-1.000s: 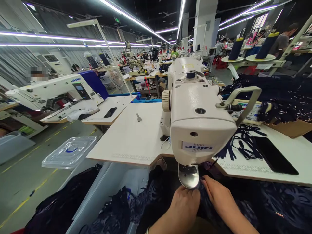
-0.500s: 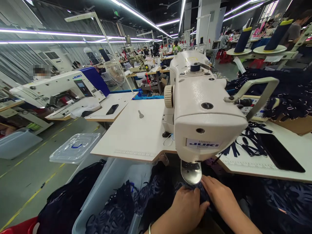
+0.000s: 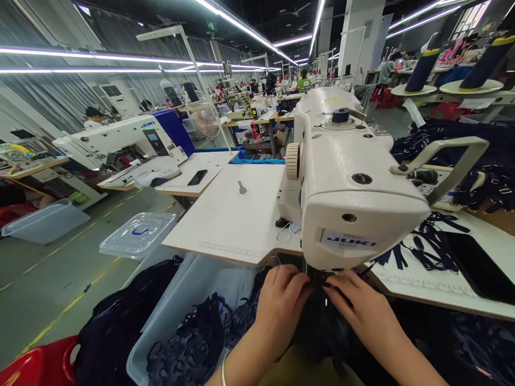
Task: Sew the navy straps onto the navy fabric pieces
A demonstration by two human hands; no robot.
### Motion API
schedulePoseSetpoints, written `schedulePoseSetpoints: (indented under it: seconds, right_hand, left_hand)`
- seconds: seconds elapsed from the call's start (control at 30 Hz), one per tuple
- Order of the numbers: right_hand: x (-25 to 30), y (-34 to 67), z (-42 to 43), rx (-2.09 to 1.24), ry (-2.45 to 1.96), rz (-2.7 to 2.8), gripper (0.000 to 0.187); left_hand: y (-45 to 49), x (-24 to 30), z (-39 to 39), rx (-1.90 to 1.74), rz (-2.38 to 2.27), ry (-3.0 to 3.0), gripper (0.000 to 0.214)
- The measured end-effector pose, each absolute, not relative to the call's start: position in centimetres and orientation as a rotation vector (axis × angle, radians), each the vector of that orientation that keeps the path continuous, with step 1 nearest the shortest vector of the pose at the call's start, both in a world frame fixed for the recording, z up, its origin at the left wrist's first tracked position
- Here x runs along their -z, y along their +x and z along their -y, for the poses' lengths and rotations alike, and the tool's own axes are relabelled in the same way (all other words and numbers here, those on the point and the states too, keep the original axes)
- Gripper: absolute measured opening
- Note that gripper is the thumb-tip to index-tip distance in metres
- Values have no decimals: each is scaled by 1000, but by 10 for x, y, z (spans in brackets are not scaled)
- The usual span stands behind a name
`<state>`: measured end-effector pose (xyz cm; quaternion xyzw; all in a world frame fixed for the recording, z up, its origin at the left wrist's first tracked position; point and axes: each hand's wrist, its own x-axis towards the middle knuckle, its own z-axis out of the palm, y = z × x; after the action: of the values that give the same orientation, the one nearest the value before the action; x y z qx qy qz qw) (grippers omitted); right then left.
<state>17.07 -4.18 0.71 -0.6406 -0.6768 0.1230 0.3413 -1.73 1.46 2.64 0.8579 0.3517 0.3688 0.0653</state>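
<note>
Navy fabric (image 3: 317, 333) beneath loosely curled hands, left (image 3: 281, 301) and right (image 3: 359, 312).

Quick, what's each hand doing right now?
Left hand: curled on the dark fabric below the sewing machine; grip cannot be told.
Right hand: open, flat on the fabric.

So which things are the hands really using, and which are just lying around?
In use: left hand, right hand, the dark lace fabric they touch, the white sewing machine above it.
Lying about: black phone and loose dark straps on the table at the right, clear lid at the left.
</note>
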Motion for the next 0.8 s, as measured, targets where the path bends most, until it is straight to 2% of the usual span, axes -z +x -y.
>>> schedulePoseSetpoints:
  seconds: [0.07,0.2,0.3,0.4,0.5,0.63,0.8]
  right_hand:
    - [-1,168,39,-366,-1706,1637,21]
    - [3,169,38,-723,-1700,1322,22]
    - [0,174,35,-998,-1536,1116,24]
    - [-5,179,27,-1118,-1471,1069,30]
    - [-8,185,19,-1034,-1594,1095,36]
    - [-10,191,12,-767,-1783,1251,30]
    - [-8,197,5,-593,-1799,1423,27]
  left_hand:
    - [-16,-27,-15,-1177,-905,2724,20]
    - [-17,-28,-12,-806,-590,2835,30]
    - [-17,-30,-10,-658,-623,2884,33]
    - [-14,-30,-8,-646,-702,2942,32]
    - [-9,-26,-5,-671,-823,3005,30]
    - [-3,-22,1,-712,-979,3053,29]
    - [3,-22,4,-652,-1070,3091,32]
